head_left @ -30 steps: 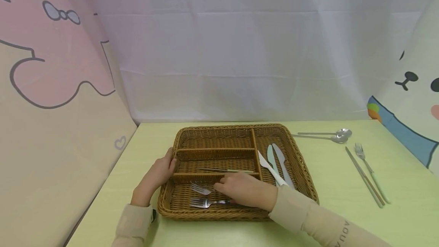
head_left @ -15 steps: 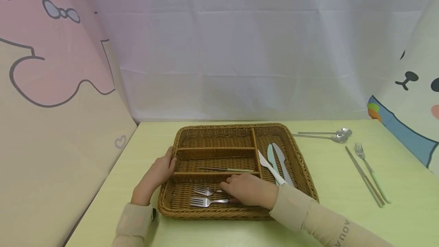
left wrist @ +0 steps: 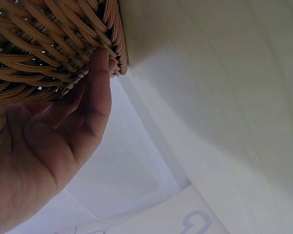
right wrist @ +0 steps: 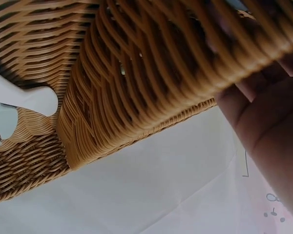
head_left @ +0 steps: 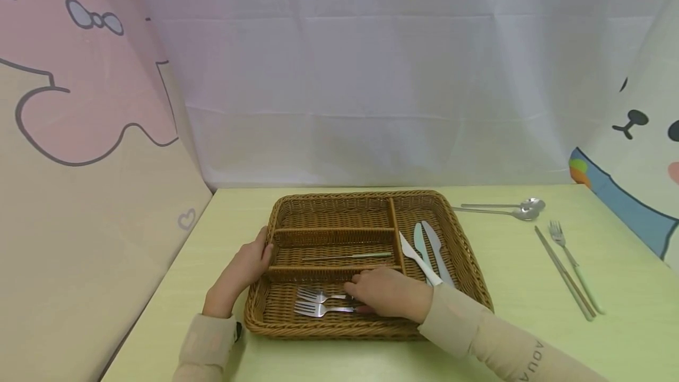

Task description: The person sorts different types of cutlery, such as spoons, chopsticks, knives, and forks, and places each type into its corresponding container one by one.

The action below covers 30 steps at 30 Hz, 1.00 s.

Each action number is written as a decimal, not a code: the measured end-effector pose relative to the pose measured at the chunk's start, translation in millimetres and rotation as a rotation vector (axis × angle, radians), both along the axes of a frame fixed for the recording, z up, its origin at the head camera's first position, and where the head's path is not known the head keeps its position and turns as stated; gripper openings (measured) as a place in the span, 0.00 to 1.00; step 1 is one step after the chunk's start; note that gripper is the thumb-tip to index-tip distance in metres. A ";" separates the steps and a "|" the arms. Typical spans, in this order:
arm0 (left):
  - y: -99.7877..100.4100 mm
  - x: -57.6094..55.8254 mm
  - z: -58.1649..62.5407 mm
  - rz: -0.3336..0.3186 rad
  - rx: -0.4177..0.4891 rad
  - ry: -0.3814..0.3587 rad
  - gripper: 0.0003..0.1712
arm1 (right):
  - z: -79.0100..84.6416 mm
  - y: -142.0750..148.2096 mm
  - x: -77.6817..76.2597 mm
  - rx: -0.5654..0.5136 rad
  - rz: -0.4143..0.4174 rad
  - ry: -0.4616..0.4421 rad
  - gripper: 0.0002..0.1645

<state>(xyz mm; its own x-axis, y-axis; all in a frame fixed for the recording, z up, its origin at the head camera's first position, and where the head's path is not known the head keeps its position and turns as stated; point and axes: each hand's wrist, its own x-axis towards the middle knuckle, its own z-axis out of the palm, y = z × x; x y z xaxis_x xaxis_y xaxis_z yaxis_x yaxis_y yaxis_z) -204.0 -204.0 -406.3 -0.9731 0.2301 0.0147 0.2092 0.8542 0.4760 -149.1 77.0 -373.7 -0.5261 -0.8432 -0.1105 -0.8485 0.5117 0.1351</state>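
Observation:
A brown wicker cutlery tray (head_left: 323,332) with several compartments sits on the table. My left hand (head_left: 249,263) grips its left rim; in the left wrist view the fingers (left wrist: 100,90) curl against the woven outer wall. My right hand (head_left: 389,293) reaches into the front compartment and holds the handle end of a fork (head_left: 318,295). A second fork (head_left: 313,309) lies alongside in front, its dark handle partly under that hand. Both forks' tines point left. In the right wrist view the tray's wall hides my right fingertips.
A thin chopstick with a green end (head_left: 347,256) lies in the middle compartment. Knives (head_left: 434,246) fill the right compartment. To the tray's right lie two spoons (head_left: 522,213), chopsticks (head_left: 564,273) and a green-handled fork (head_left: 575,264). Cloth walls (head_left: 345,75) surround the table.
The rear fork has straightened from a slant and lies nearly parallel to the front one. My right hand has shifted slightly right. The green-ended chopstick has moved back a little. My left hand stays put.

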 end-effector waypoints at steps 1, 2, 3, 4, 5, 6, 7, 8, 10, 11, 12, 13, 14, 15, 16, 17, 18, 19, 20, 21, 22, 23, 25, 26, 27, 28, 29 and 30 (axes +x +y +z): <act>0.0 0.0 0.0 -0.001 0.000 -0.001 0.31 | -0.3 0.6 -0.6 -0.006 0.005 0.004 0.11; 0.1 0.0 0.1 -0.001 0.001 -0.002 0.31 | -0.5 1.2 -1.2 -0.006 0.009 0.010 0.11; 0.2 0.0 0.2 -0.001 0.001 -0.004 0.31 | -0.5 1.8 -1.8 -0.008 0.012 0.013 0.12; 0.3 0.0 0.5 -0.001 0.001 -0.006 0.31 | -0.5 2.4 -2.5 -0.009 0.014 0.013 0.12; 0.4 0.1 0.8 0.001 -0.001 -0.009 0.32 | -0.6 3.2 -3.3 -0.012 0.015 0.019 0.13; 0.5 0.2 1.2 0.002 -0.001 -0.010 0.32 | -0.5 4.3 -3.9 -0.019 0.012 0.018 0.14; 0.5 0.3 1.6 0.002 -0.001 -0.009 0.32 | 0.3 5.1 -4.1 -0.024 0.010 0.020 0.15; 0.6 0.4 1.9 0.004 -0.002 -0.009 0.32 | 1.4 6.0 -4.3 -0.028 0.004 0.020 0.15; 0.7 0.6 2.4 0.005 -0.005 -0.008 0.32 | 3.5 8.7 -4.4 -0.048 -0.003 0.021 0.17; 0.7 0.7 2.4 0.006 -0.007 -0.008 0.32 | 4.9 10.1 -4.3 -0.060 -0.008 0.024 0.17; 0.6 0.7 2.4 0.006 -0.008 -0.007 0.32 | 6.2 11.6 -4.1 -0.072 -0.012 0.026 0.18; 0.5 0.7 2.2 0.006 -0.009 -0.008 0.31 | 7.6 12.7 -4.0 -0.082 -0.015 0.033 0.20; 0.5 0.6 1.9 0.007 -0.010 -0.009 0.31 | 8.8 14.4 -4.1 -0.092 -0.022 0.034 0.18; 0.5 0.6 1.7 0.007 -0.010 -0.009 0.31 | 10.1 15.9 -4.0 -0.105 -0.026 0.037 0.16; 0.5 0.5 1.6 0.007 -0.010 -0.010 0.31 | 11.4 17.2 -4.1 -0.116 -0.033 0.041 0.13; 0.5 0.4 1.4 0.007 -0.010 -0.010 0.31 | 12.6 18.6 -4.4 -0.125 -0.040 0.045 0.11; 0.6 0.4 1.4 0.006 -0.009 -0.010 0.31 | 13.8 20.0 -4.7 -0.134 -0.045 0.050 0.10; 0.7 0.3 1.4 0.006 -0.008 -0.010 0.32 | 14.8 21.7 -5.2 -0.141 -0.054 0.049 0.10; 0.8 0.3 1.4 0.006 -0.008 -0.010 0.32 | 16.0 23.5 -5.6 -0.148 -0.061 0.047 0.12; 1.0 0.3 1.6 0.006 -0.008 -0.010 0.32 | 17.2 25.4 -5.9 -0.154 -0.068 0.049 0.12; 1.1 0.4 1.7 0.006 -0.008 -0.010 0.32 | 18.3 27.4 -6.3 -0.158 -0.075 0.051 0.12; 1.2 0.4 1.7 0.006 -0.008 -0.010 0.32 | 19.4 29.4 -6.7 -0.166 -0.079 0.047 0.13; 1.2 0.5 1.8 0.008 -0.007 -0.010 0.32 | 22.0 33.6 -7.2 -0.187 -0.085 0.046 0.12; 1.3 0.6 1.9 0.007 -0.007 -0.009 0.32 | 23.6 35.7 -7.4 -0.200 -0.084 0.051 0.11; 1.3 0.7 2.1 0.007 -0.006 -0.009 0.31 | 25.2 37.8 -7.6 -0.209 -0.087 0.052 0.11; 1.3 0.8 2.1 0.007 -0.005 -0.008 0.31 | 26.7 39.9 -7.8 -0.219 -0.089 0.055 0.10; 1.3 0.8 2.1 0.007 -0.004 -0.008 0.31 | 28.0 42.1 -8.1 -0.231 -0.092 0.053 0.09; 1.3 0.8 2.2 0.006 -0.004 -0.006 0.31 | 29.4 44.4 -8.4 -0.238 -0.094 0.059 0.08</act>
<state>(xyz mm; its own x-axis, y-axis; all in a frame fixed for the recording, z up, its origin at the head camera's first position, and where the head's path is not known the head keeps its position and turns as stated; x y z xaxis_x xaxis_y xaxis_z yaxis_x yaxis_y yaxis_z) -203.2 -202.7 -404.1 -0.9746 0.2239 0.0079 0.2009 0.8575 0.4736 -157.5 121.3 -344.3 -0.6033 -0.7886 0.1187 -0.7897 0.6116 0.0493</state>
